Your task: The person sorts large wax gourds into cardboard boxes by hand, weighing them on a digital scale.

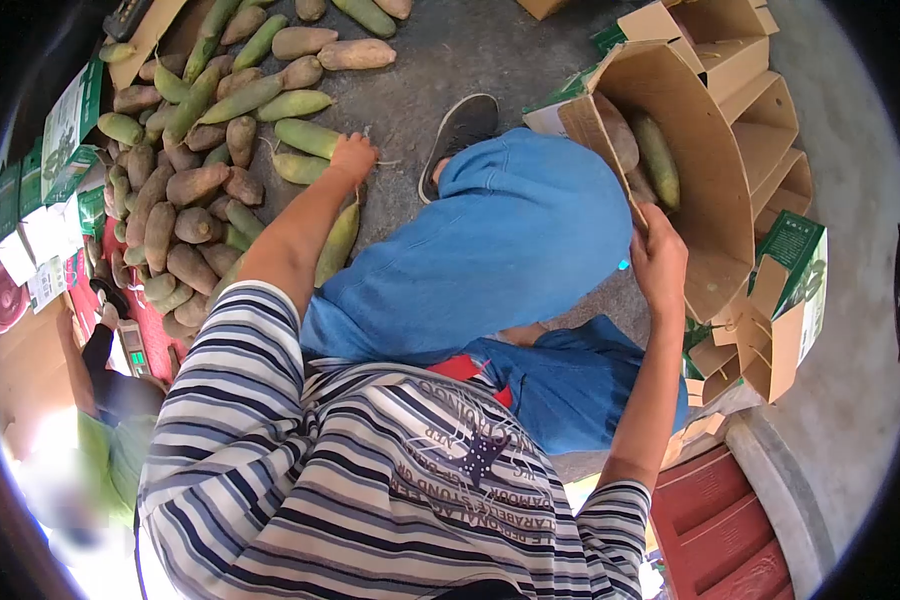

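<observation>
My left hand [353, 160] is closed round the root end of a long green radish [307, 137] at the right edge of a pile on the floor. Just below it lies another green radish [300, 168], and a third radish [340, 240] rests under my forearm. On the other side, my right hand [660, 255] grips the near edge of an open cardboard box [705, 170], fingers partly hidden by its wall. Inside that box are a dark green radish [656, 160] and some brownish roots [618, 135].
A large heap of brownish-red roots [198, 185] mixed with green radishes spreads at left. More open cardboard boxes [770, 130] stand at right, near a red crate-like object [720, 520]. Green-and-white cartons [70, 140] and another person's arm [78, 365] are at far left.
</observation>
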The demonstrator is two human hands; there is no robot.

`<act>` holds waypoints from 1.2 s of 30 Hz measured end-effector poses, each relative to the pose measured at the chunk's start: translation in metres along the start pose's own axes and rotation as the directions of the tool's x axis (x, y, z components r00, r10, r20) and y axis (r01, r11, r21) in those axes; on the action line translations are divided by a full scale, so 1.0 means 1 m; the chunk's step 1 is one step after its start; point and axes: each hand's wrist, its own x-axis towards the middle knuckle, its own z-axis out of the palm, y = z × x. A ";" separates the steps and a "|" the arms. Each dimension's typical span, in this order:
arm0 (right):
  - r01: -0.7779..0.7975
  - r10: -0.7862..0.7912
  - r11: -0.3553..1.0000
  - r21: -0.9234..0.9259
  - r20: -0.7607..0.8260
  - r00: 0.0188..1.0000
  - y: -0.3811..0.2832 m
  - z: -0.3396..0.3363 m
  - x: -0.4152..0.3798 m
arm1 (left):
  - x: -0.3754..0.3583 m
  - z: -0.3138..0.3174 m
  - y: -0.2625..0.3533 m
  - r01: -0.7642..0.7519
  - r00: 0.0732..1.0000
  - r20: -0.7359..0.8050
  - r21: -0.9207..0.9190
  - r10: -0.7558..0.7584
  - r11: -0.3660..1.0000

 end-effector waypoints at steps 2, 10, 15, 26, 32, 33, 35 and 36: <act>0.026 -0.026 1.000 0.008 0.000 1.000 0.000 -0.001 0.001 | -0.006 -0.006 -0.007 -0.013 0.993 -0.120 -0.121 -0.001 0.993; 0.083 -0.084 0.996 -0.004 -0.037 0.996 0.013 0.004 0.000 | -0.029 -0.020 -0.070 -0.062 0.547 -0.466 -0.851 -0.696 0.521; 0.105 -0.105 0.994 0.020 -0.015 0.994 0.016 0.005 -0.002 | -0.073 -0.168 -0.039 -0.506 0.639 -0.060 -0.784 -0.767 -0.360; 0.113 -0.114 0.993 -0.030 -0.027 0.993 0.015 0.008 -0.006 | -0.106 -0.367 0.088 -0.883 0.458 -0.773 -0.340 -0.440 -0.323; 0.132 -0.133 0.991 -0.030 -0.030 0.991 0.018 0.010 -0.009 | -0.049 -0.282 0.085 -0.697 0.679 -0.620 -0.713 -0.393 -0.079; 0.133 -0.134 0.991 -0.031 -0.021 0.991 0.015 0.009 -0.009 | -0.030 -0.242 0.065 -0.625 0.727 -0.589 -0.781 -0.351 0.016; 0.124 -0.124 0.991 -0.050 -0.006 0.992 0.016 0.009 -0.007 | -0.016 -0.170 0.041 -0.363 0.849 -0.451 -0.876 -0.275 0.317; 0.116 -0.116 0.991 -0.064 0.006 0.993 0.019 0.010 -0.005 | -0.021 -0.138 0.033 -0.153 0.909 -0.321 -0.850 -0.266 0.504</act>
